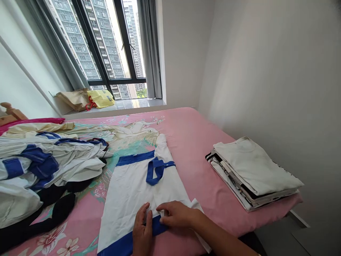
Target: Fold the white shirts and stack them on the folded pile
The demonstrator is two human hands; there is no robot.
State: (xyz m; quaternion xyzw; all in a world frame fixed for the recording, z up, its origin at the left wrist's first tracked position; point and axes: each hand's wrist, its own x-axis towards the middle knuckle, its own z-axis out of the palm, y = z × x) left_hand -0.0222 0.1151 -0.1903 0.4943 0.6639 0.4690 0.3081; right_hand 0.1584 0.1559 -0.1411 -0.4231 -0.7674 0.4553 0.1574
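A white polo shirt (pixel 133 188) with a blue collar and blue bands lies spread on the bed, its collar away from me. One side is folded inward, with a sleeve lying over the body. At the near blue band, my left hand (pixel 143 227) rests on the cloth, fingers stretched and thumb apart. My right hand (pixel 177 215) is just right of it, fingers curled at the shirt's folded edge in what looks like a pinch. The fingertips of both hands are close together; the cloth under the right palm is hidden.
A heap of white and blue clothes (pixel 71 167) with black socks (pixel 62 209) covers the bed's left side. Folded clothes (pixel 253 170) are stacked at the right edge of the pink bedsheet (pixel 183 131). A brown paper bag (pixel 73 99) and a yellow bag (pixel 101 98) sit on the windowsill.
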